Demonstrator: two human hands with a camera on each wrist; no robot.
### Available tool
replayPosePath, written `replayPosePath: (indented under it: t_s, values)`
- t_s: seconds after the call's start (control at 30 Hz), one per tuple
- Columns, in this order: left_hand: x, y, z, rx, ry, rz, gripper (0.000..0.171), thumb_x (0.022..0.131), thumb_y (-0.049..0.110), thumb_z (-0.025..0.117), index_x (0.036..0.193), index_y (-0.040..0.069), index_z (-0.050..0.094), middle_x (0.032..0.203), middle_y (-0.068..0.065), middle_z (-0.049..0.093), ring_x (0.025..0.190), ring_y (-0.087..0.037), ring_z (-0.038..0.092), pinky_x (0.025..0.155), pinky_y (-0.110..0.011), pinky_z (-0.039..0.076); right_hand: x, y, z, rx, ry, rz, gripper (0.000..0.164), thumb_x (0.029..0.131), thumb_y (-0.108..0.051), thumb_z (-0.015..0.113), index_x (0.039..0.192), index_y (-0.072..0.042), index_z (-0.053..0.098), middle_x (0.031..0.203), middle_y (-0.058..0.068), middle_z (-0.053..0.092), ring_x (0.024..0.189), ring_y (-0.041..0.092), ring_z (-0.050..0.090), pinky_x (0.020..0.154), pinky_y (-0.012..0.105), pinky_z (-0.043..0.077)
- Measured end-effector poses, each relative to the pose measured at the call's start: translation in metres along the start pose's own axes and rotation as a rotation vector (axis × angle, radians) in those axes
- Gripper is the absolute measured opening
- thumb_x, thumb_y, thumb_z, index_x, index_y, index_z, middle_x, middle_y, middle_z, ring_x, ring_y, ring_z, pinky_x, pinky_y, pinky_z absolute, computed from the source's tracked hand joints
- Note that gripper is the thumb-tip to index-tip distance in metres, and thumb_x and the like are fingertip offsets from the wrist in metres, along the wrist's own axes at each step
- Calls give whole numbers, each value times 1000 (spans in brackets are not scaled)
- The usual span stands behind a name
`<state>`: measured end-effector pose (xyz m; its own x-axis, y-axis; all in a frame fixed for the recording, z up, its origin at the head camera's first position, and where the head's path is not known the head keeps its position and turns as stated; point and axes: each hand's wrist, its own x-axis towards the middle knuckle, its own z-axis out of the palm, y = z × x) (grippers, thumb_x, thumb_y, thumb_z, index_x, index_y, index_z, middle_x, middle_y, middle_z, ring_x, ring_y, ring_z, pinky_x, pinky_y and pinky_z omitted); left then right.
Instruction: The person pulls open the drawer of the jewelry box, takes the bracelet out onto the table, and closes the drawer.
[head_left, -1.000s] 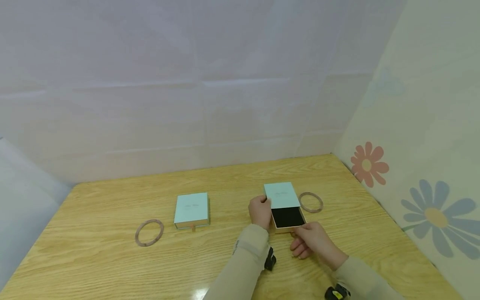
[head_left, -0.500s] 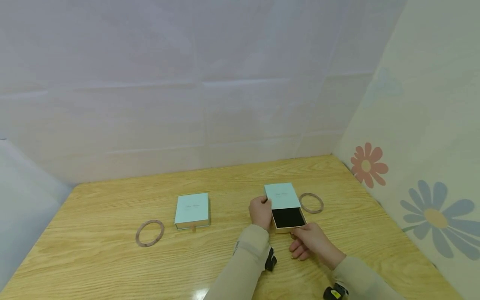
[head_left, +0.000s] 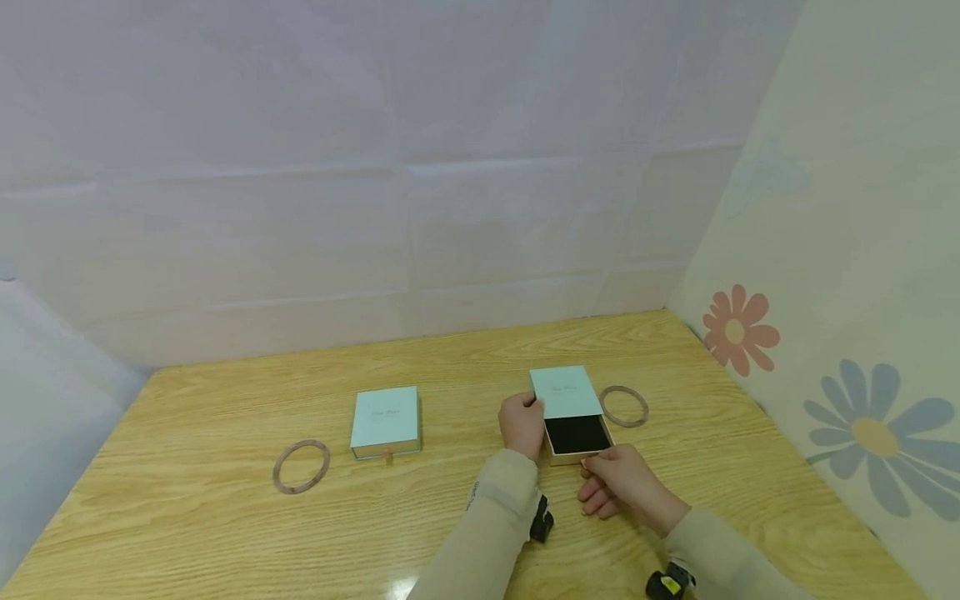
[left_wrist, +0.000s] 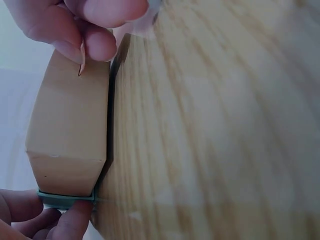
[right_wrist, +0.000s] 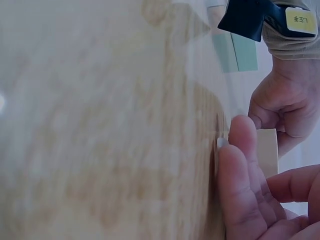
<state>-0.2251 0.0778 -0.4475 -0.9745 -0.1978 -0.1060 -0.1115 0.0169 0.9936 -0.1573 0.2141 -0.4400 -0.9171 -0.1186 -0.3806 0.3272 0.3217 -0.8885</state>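
Note:
A pale mint drawer-style gift box [head_left: 564, 393] lies right of the middle of the table, its cream drawer [left_wrist: 70, 110] partly pulled out and showing a black lining [head_left: 576, 435]. My left hand [head_left: 521, 425] grips the left side of the mint sleeve. With thumb and finger, my right hand [head_left: 626, 483] pinches the small ribbon tab [left_wrist: 82, 59] on the drawer's front; its other fingers lie curled below. A pinkish bangle [head_left: 628, 424] rests on the table just right of this box. The left wrist view shows the drawer's side and fingers at the sleeve edge [left_wrist: 65, 201].
A second mint box [head_left: 385, 417] sits closed to the left, its tab [head_left: 387, 456] facing the near side. Another pinkish bangle [head_left: 297, 489] lies left of it. A pale sheet [head_left: 405, 233] hangs behind the wooden table [head_left: 225, 533], and a flower-printed one [head_left: 862, 275] on the right.

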Motion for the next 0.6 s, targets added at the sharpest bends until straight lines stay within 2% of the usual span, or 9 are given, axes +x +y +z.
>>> replayPosePath:
  t_s: [0.6]
  values:
    - [-1, 1, -2, 0, -18, -10, 26, 94, -3, 56, 118, -10, 64, 120, -25, 62, 118, -40, 54, 93, -48, 49, 6, 3, -4, -18, -44, -32, 29, 99, -4, 40, 81, 8, 58, 62, 8, 65, 48, 11, 62, 47, 28, 54]
